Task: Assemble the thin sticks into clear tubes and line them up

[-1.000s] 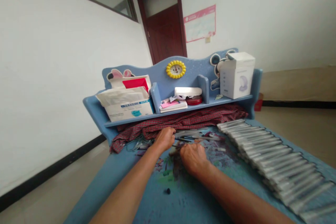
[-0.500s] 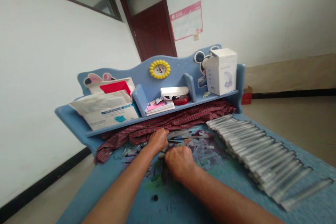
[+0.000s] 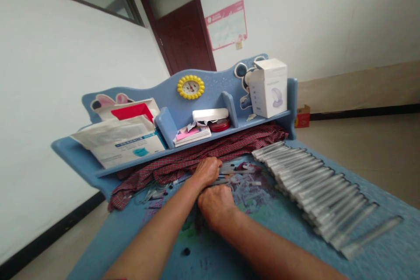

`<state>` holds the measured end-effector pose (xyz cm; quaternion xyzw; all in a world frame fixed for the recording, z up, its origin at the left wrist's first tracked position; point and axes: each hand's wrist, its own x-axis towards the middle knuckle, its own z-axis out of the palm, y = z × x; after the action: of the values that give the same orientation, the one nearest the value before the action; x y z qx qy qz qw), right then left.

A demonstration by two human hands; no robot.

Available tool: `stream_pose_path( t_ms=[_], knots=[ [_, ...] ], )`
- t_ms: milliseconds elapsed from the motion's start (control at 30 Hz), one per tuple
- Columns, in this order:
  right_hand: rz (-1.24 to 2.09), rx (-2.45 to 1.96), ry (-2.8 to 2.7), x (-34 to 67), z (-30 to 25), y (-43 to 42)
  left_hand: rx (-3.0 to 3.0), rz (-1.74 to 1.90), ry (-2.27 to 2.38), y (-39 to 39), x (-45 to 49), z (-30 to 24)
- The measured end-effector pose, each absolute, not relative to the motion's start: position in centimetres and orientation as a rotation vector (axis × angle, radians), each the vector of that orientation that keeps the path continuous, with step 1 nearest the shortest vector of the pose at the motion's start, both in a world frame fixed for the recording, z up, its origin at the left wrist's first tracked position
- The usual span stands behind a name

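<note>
Blue paint covers the bench [image 3: 121, 223], whose near edge runs out of view at the bottom, as do both forearms. The left hand [image 3: 208, 170] and the right hand [image 3: 216, 203] are close together at the stained middle, the left one farther out. Both sets of fingers curl inward, but the backs of the hands hide most of them; how tightly they close, and on what, can't be made out. Loose pens [image 3: 241, 171] lie just beyond the hands, partly covered by them and too blurred to count. To the right, clear tubes [image 3: 311, 179] lie side by side in a long, heaped row with dark ends; the lower ones are mostly buried. One small black piece [image 3: 186, 251] lies nearer, left of the right forearm.

Behind, a red plaid cloth [image 3: 170, 166] is bunched below the shelf unit [image 3: 160, 92], its back part in shadow. In the left compartment, a printed carton [image 3: 134, 148] has a pale bag spilling over its side, with something red behind. The middle compartment holds papers [image 3: 192, 135], a round red tin [image 3: 219, 126] and a white case [image 3: 210, 114]. On the right stands a white box [image 3: 269, 89], its contents hidden.
</note>
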<state>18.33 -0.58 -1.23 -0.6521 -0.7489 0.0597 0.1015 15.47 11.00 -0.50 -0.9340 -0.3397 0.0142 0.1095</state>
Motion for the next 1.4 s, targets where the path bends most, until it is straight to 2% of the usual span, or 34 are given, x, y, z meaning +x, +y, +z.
stream_pose_path(
  t_ms=[400, 600, 767, 900, 1067, 1400],
  knots=[
    [0.162, -1.901, -2.26, 17.9, -1.5, -0.3, -2.775, 0.328, -0.847, 11.7, 18.9, 0.9],
    [0.15, -1.888, -2.283, 18.1, -1.4, -0.3, -2.785, 0.322, -0.805, 11.4, 19.5, 1.3],
    [0.096, -1.883, -2.279, 18.1, -1.6, -0.5, -2.84, 0.098, -0.778, 10.2, 16.5, 3.9],
    [0.02, -1.857, -2.259, 18.3, -1.6, -0.9, -2.923, -0.422, -0.945, 8.3, 10.7, 5.6],
    [-0.096, -1.785, -2.252, 18.8, -1.8, -1.5, -2.761, -0.756, -1.242, 5.5, 2.6, 4.2],
    [-0.437, -1.732, -2.271, 18.8, -3.0, -1.6, -2.539, -0.677, -1.4, 3.8, -4.2, 0.6]
  ],
)
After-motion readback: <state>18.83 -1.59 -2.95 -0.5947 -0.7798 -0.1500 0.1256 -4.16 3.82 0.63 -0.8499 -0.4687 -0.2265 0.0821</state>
